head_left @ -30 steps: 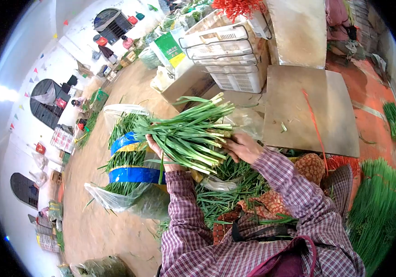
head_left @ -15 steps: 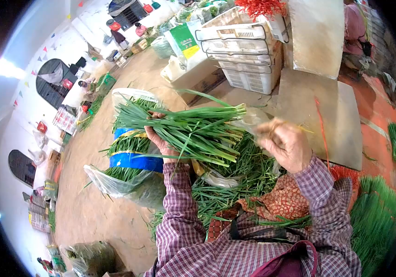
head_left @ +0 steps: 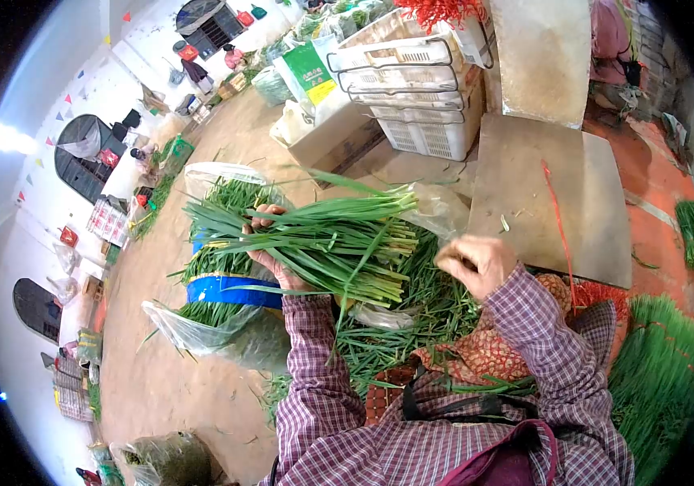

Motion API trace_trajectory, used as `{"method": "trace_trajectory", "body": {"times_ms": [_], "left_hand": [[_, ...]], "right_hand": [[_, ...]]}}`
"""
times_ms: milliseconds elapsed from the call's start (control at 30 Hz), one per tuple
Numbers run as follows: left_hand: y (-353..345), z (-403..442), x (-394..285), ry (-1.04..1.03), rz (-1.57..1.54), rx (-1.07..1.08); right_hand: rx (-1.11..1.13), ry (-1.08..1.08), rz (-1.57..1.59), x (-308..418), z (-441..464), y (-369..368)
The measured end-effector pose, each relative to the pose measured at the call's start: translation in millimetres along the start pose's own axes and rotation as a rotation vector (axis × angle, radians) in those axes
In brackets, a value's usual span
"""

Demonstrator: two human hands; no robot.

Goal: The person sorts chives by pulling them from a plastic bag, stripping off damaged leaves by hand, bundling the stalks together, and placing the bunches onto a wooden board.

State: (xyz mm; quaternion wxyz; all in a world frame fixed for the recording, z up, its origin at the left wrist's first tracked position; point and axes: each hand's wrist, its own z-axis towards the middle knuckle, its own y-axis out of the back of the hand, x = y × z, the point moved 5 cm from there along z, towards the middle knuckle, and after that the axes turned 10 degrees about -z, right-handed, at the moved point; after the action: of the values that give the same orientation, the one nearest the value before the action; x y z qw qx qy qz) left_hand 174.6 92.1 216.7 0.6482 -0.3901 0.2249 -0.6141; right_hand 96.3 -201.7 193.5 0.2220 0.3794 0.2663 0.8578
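Note:
A loose bunch of long green leafy stalks [head_left: 339, 239] lies across my left hand [head_left: 270, 251], whose fingers curl round its leafy part. The pale cut ends point right, toward my right hand [head_left: 478, 263]. That hand is apart from the bunch, its fingers curled in; whatever they may hold is hidden. Beneath the bunch, loose green leaves [head_left: 412, 328] cover my lap area beside a patterned cloth [head_left: 476, 352]. Left of my left forearm stands a clear bag of greens [head_left: 234, 336] with a blue band [head_left: 229, 290] round it.
A board [head_left: 549, 194] with a red strand on it lies at the right. Behind are stacked white crates [head_left: 420, 97] and a cardboard box [head_left: 335, 134]. Tied green bundles [head_left: 659, 373] stand at the lower right. Other people sit far off along the wall.
My right hand has left the stalk ends, moved out to the right, then come slightly back left. My left hand still holds the bunch, now turned with its leaves further left.

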Motion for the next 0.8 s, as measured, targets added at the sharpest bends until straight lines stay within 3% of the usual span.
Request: {"method": "trace_trajectory", "body": {"times_ms": [100,267,400,467,533,600,667,700,733,767,800], "left_hand": [[-1.6,-0.5,8.3,0.079,-0.066,-0.020],[-7.0,-0.2,17.2,0.072,0.034,-0.036],[-5.9,0.6,20.9,0.091,0.033,-0.007],[-2.0,0.6,20.6,0.105,0.062,-0.008],[5.5,-0.2,14.5,0.116,0.094,-0.015],[19.4,1.7,1.0,0.094,0.228,-0.049],[20.3,-1.8,0.3,0.059,0.274,-0.060],[18.0,-3.4,2.8,0.041,0.284,-0.101],[17.0,-4.8,2.9,0.022,0.294,-0.143],[17.0,-5.4,5.8,0.112,0.184,-0.113],[15.9,-6.6,2.5,0.009,0.372,-0.173]], "right_hand": [[-0.127,-0.103,0.002,13.1,20.4,2.5],[-0.143,-0.216,-0.133,5.0,30.8,-26.0],[-0.073,-0.276,0.098,-2.9,34.6,-36.8],[-0.006,-0.327,0.803,-3.1,34.3,-40.2],[0.099,-0.362,1.031,8.2,33.5,-10.3],[0.028,-0.348,1.221,17.4,29.5,15.1],[0.113,-0.263,1.166,8.2,21.3,25.2],[0.194,-0.262,0.911,0.9,14.8,24.9],[0.202,-0.254,0.914,-4.3,8.7,19.0],[0.325,-0.227,0.466,-11.5,-0.5,3.6],[0.429,-0.191,0.012,-19.7,-9.8,-9.6]]}}
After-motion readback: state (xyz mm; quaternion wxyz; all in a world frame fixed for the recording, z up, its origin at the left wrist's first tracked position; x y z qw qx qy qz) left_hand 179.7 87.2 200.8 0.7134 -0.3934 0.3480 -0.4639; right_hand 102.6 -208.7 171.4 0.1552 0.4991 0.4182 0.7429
